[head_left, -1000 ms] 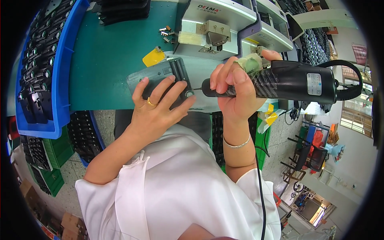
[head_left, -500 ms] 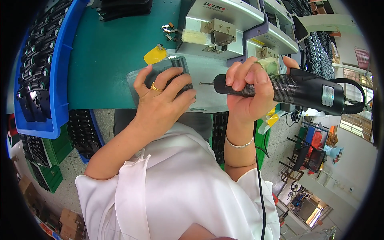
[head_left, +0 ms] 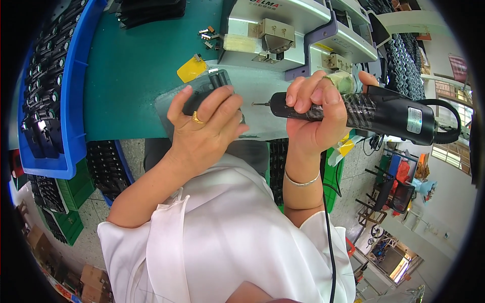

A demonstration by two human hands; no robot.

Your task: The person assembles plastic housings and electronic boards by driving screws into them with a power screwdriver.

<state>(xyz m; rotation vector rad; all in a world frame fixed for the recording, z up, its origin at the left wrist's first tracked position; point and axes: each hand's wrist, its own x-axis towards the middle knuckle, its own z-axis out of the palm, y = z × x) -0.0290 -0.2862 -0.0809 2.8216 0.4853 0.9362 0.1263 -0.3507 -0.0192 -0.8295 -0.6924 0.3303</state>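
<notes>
My right hand (head_left: 318, 108) is wrapped round a black electric screwdriver (head_left: 391, 118), held level with its thin bit pointing left. Clear tape covers part of its grip, and a tiny piece at the bit's tip may be a screw. Pale green wrapping (head_left: 339, 82) shows among the right fingers. My left hand (head_left: 207, 118), with a ring on one finger, curls over a dark plastic part (head_left: 194, 103) on the bench; its fingers hide much of it. Two short black cylinders (head_left: 218, 79) show beyond the fingertips. The bit is apart from the part.
Two grey screw feeders (head_left: 275, 38) stand at the back. Small metal pieces (head_left: 208, 38) and a yellow tag (head_left: 192, 69) lie on the green mat (head_left: 126, 91). A blue bin (head_left: 76, 116) of black parts is at the left; dark sheets (head_left: 151, 7) are stacked behind.
My left fingers have shifted slightly and drawn closer together over the dark part. The bench things appear a little further left and up; the screwdriver stays almost still.
</notes>
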